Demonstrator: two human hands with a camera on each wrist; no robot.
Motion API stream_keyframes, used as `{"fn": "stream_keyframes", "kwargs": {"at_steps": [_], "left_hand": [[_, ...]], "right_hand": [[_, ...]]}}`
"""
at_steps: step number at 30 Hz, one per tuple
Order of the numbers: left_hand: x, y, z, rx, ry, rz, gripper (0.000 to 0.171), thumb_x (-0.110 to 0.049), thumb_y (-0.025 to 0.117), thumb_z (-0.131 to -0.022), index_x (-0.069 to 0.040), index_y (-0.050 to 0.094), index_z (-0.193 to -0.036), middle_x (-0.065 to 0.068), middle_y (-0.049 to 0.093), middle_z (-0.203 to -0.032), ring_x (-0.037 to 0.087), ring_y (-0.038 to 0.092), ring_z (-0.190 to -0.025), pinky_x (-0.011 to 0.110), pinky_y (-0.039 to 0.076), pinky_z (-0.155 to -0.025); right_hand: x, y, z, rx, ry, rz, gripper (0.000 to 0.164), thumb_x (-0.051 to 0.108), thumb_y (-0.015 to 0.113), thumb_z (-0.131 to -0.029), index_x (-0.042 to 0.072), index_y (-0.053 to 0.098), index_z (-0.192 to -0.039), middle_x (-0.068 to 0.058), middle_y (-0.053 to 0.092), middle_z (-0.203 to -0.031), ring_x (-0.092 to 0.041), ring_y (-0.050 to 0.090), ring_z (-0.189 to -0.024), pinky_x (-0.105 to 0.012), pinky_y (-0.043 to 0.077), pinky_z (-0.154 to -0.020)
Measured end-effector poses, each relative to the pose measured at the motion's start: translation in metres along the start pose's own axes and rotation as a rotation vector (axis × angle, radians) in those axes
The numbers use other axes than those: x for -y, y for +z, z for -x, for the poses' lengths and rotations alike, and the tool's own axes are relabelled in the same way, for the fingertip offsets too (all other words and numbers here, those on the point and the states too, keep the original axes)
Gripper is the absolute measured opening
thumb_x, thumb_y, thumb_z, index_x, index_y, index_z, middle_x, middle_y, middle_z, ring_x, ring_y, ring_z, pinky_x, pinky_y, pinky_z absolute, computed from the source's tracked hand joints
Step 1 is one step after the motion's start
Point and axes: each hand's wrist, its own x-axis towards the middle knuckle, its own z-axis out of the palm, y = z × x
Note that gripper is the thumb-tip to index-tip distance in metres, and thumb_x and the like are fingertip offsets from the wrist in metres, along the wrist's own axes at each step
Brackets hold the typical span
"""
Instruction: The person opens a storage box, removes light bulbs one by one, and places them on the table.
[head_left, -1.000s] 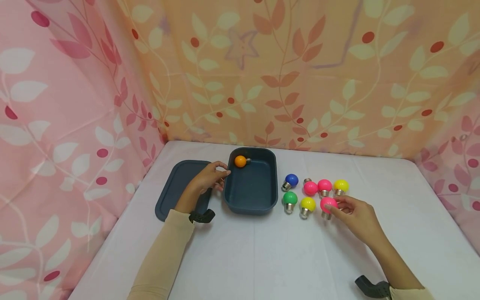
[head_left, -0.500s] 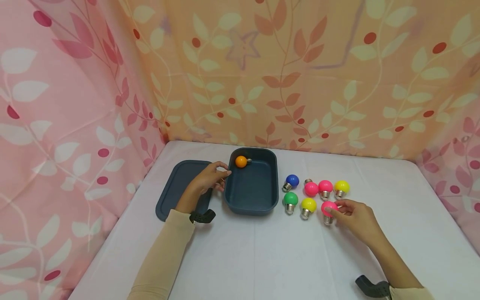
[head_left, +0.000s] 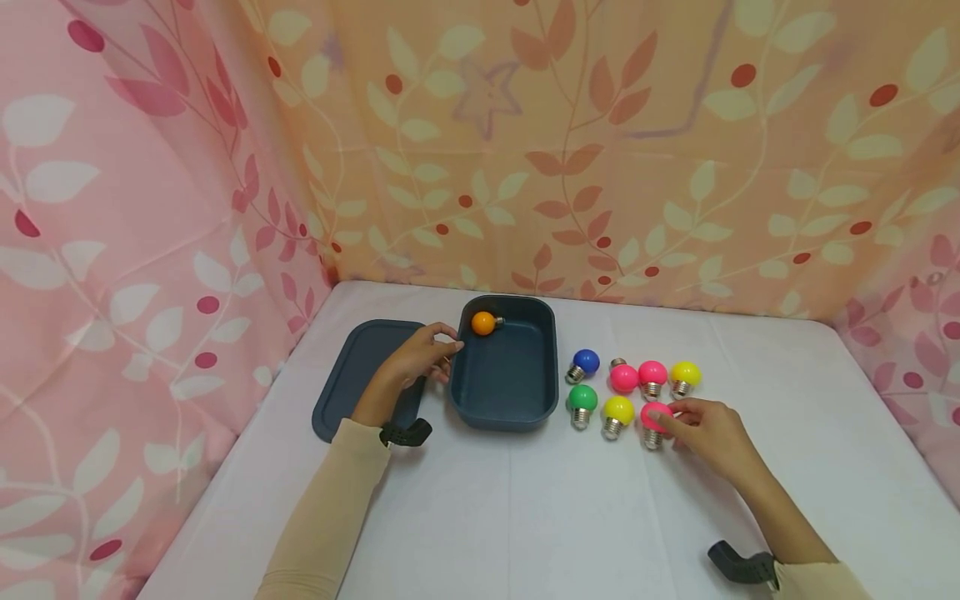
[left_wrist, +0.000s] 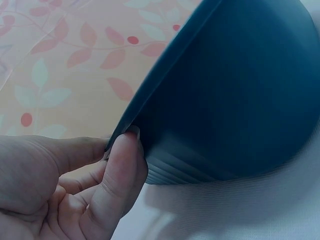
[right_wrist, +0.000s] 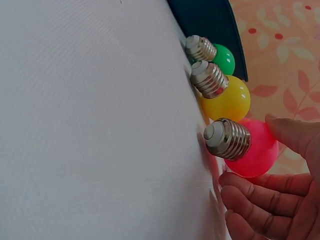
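My left hand pinches the left rim of a dark blue box between thumb and fingers; the left wrist view shows a thumb against the wall. One orange bulb lies on its side in the box's far left corner. With my right hand I pinch a pink light bulb by its round globe, its metal screw base pointing toward the front. In the right wrist view the bulb is held low, close over the white cloth, at the near right end of the group of bulbs.
Left of the pink bulb stand a yellow bulb and a green bulb. Behind them lie a blue bulb, two more pink bulbs and another yellow bulb. A flat lid lies left of the box, partly under my left forearm.
My right hand has brought the pink bulb a little toward the front edge, then slightly left toward the near yellow bulb. My left hand and the box have stayed put.
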Motion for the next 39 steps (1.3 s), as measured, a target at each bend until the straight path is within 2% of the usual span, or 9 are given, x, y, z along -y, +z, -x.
{"fn": "stream_keyframes", "kwargs": {"at_steps": [8,15,24,33,39], "left_hand": [[-0.0045,-0.0015,0.0013,0.042,-0.012,0.011,0.048,-0.025,0.061,-0.093,-0.004,0.041,-0.131,0.022,0.055,-0.086,0.024,0.058,-0.064,0.055,0.052,-0.074],[0.0008,-0.0002,-0.0018,0.003,0.013,0.012,0.041,-0.027,0.063,-0.092,-0.007,0.046,-0.123,0.013,0.055,-0.077,0.021,0.058,-0.059,0.042,0.057,-0.061],[0.0028,-0.0001,-0.0020,-0.011,0.003,0.005,0.038,-0.029,0.063,-0.091,-0.009,0.047,-0.121,0.013,0.055,-0.080,0.022,0.058,-0.061,0.037,0.057,-0.059],[0.0015,-0.0001,-0.0027,0.005,0.011,0.017,0.043,-0.027,0.062,-0.092,-0.006,0.045,-0.125,0.013,0.054,-0.079,0.021,0.058,-0.059,0.042,0.057,-0.061],[0.0025,0.0005,-0.0025,-0.013,0.001,0.011,0.037,-0.028,0.063,-0.091,-0.010,0.048,-0.120,0.014,0.054,-0.081,0.022,0.058,-0.061,0.037,0.057,-0.058]], "right_hand": [[-0.0030,0.0004,-0.0035,0.023,0.026,-0.008,0.061,0.054,0.061,-0.085,0.002,0.061,-0.115,-0.003,0.064,-0.071,-0.019,0.057,-0.061,-0.026,0.046,-0.052],[-0.0023,0.0005,-0.0050,0.039,0.042,-0.011,0.061,0.055,0.059,-0.087,0.000,0.060,-0.114,-0.002,0.064,-0.070,-0.019,0.056,-0.060,-0.025,0.046,-0.051],[-0.0055,0.0038,-0.0086,0.044,0.065,-0.026,0.062,0.056,0.057,-0.087,-0.001,0.060,-0.111,-0.003,0.063,-0.068,-0.018,0.055,-0.059,-0.025,0.046,-0.051],[-0.0053,0.0040,-0.0092,0.051,0.077,-0.027,0.068,0.060,0.054,-0.086,-0.001,0.058,-0.115,-0.003,0.063,-0.069,-0.019,0.055,-0.059,-0.026,0.046,-0.051],[-0.0049,0.0038,-0.0089,0.060,0.086,-0.024,0.067,0.060,0.053,-0.087,0.000,0.057,-0.116,-0.003,0.063,-0.069,-0.019,0.054,-0.060,-0.026,0.045,-0.051]]}}
